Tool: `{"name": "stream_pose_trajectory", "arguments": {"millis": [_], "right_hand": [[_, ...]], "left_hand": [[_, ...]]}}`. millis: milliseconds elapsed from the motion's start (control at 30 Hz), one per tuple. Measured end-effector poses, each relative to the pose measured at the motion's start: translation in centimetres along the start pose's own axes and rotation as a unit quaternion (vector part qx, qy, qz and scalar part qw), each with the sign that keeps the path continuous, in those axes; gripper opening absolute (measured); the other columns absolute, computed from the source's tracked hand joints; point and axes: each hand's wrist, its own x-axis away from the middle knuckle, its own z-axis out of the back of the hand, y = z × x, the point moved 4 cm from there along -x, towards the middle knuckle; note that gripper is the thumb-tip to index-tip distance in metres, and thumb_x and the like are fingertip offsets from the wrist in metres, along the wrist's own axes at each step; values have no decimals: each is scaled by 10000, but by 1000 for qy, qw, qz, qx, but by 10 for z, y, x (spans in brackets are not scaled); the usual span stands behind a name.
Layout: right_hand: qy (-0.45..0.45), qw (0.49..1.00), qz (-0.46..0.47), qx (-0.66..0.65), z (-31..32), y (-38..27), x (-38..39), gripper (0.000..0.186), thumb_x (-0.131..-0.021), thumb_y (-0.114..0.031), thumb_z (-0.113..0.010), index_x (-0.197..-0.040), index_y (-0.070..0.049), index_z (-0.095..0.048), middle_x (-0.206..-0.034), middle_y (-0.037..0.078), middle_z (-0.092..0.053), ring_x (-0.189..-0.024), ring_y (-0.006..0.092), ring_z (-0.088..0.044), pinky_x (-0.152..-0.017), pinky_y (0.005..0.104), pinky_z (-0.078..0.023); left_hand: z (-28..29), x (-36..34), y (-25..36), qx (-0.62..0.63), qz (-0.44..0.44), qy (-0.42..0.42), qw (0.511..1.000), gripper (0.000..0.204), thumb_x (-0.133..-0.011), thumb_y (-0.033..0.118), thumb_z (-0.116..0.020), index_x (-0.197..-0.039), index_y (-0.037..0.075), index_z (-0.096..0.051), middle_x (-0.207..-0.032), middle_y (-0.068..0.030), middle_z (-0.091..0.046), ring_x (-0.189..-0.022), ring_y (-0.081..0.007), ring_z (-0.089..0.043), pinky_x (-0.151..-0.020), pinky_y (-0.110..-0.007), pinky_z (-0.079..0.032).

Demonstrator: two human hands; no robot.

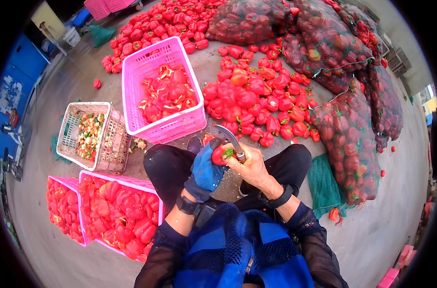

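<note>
My left hand (204, 168), in a blue glove, is closed around a red bell pepper (219, 155) whose green stem end faces right. Bare and wrapped round a handle, my right hand (252, 167) grips a curved knife (232, 137). Its hooked blade rises beyond the fingers and bends to the left above the pepper. Both hands are close together over my lap. Just beyond them stands a pink crate (165, 126) with cut red pepper pieces (170, 93) inside. A heap of whole red bell peppers (261, 98) lies on the floor to the right of that crate.
At left stands a whitish crate (116, 141) of pepper cores (90, 137). Two pink crates (120, 178) nearby hold cut peppers. Stuffed mesh sacks (348, 144) line the right side, beside a flat green net (325, 185). More peppers (165, 21) are piled at the back.
</note>
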Motion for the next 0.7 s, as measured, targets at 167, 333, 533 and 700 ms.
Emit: {"name": "stream_pose_trajectory", "arguments": {"millis": [167,333,533,700], "right_hand": [[92,941,-185,-269,11,12,12,289,-975,-312,-565,-997,-28,-615,-663,27,-581,-466,85,-496,-435,233,-394],[162,882,-190,-400,33,22,10,318,-991,-320,-525,-1039,-18,-611,-579,24,-541,-355,71,-397,-360,210,-343],[138,945,-265,-134,55,49,-24,269,-906,-194,-652,-1086,2,-615,-738,25,-614,-388,52,-415,-346,208,-344],[-79,969,-121,-201,-78,-111,-151,461,-817,-199,-756,-1157,21,-536,-868,62,-662,-498,66,-517,-410,212,-388]], "left_hand": [[-24,-9,-2,-124,-10,-11,992,334,-966,232,-513,-1215,20,-578,-1110,-106,-648,-1007,-239,-635,-878,-363,-504],[-3,-12,-27,273,126,29,953,345,-963,289,-528,-1188,33,-584,-1136,-125,-655,-1025,-264,-636,-886,-390,-518],[-1,10,-28,118,-23,81,989,290,-987,302,-495,-1179,99,-573,-1060,-119,-673,-937,-277,-674,-825,-418,-571],[20,11,-68,333,78,-7,940,398,-1010,321,-434,-1324,86,-508,-1182,-115,-640,-1000,-242,-659,-862,-376,-560]]}}
